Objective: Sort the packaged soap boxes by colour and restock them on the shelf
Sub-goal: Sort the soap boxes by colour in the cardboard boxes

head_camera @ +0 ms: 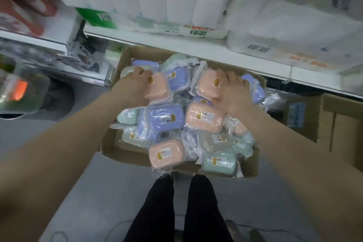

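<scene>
A cardboard box (125, 155) on the floor in front of me holds several plastic-wrapped soap boxes in pink, purple, mint green and grey. My left hand (135, 84) grips a pink soap box (157, 88) at the far left of the pile. Over at the far right, a second pink soap box (207, 84) has my right hand (231, 92) closed on it. More pink boxes lie in the middle (204, 118) and at the near edge (167, 153). A purple box (165, 118) sits at the centre.
A white shelf edge (157, 40) runs just beyond the box, stacked with tissue and paper-roll packs (176, 2). More cardboard boxes (334, 124) stand to the right. My legs in black trousers (180, 208) stand on the grey floor below the box.
</scene>
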Demonstrator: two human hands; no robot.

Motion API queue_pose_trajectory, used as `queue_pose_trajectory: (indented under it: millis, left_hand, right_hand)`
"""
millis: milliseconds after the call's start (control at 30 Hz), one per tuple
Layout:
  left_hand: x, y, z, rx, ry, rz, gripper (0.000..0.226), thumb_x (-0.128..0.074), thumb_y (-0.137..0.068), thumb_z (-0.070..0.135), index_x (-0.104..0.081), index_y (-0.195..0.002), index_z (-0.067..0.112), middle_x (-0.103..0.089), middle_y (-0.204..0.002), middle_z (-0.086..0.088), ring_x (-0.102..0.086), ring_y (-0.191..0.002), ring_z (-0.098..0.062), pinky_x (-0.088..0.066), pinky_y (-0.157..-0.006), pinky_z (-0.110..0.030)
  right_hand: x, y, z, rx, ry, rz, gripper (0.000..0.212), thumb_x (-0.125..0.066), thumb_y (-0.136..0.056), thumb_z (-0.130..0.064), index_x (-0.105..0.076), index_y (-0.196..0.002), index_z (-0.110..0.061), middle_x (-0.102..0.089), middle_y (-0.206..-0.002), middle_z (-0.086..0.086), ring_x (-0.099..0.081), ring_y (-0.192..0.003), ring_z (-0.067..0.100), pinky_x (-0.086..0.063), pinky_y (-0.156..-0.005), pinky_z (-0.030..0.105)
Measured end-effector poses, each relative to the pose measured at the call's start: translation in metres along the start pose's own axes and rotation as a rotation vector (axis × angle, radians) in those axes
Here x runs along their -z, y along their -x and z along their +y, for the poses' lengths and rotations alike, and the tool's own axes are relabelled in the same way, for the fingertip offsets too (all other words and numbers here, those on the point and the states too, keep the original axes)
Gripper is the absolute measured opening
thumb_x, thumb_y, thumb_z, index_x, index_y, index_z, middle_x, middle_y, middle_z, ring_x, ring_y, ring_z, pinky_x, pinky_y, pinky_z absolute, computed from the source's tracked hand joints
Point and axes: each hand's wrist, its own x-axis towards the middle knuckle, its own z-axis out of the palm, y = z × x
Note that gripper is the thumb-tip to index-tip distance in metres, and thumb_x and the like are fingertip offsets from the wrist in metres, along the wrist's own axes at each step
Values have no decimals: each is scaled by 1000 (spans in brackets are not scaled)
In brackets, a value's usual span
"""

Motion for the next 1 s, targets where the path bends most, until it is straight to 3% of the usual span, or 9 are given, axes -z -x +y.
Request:
queue_pose_trajectory:
  millis: [233, 400, 1000]
  left_hand:
    - [39, 32, 55, -29, 9, 135, 91, -80, -64, 36, -35, -141, 17, -39, -132, -11, -50, -116, -36, -47, -93, -50]
    - [60, 48, 120, -99, 53, 219, 92, -80, -67, 38, -34, -143, 15, -39, -135, -12, -49, -117, -35, -46, -91, -44]
    - [42, 53, 435, -218, -7, 241, 94, -78, -69, 44, -30, -145, 17, -48, -134, -10, -45, -121, -31, -45, -94, -43]
  right_hand:
    - [49, 57, 23, -71, 2, 162, 93, -79, -64, -44, -40, -142, -14, -53, -124, 15, -54, -110, 36, -40, -92, 47]
    - [77, 106, 64, -122, -40, 209, 94, -74, -70, -53, -33, -146, -14, -50, -127, 14, -51, -112, 35, -39, -92, 46]
    - [114, 278, 322, -229, -100, 279, 87, -68, -75, -55, -33, -145, -17, -48, -126, 10, -50, -113, 34, -42, -89, 42]
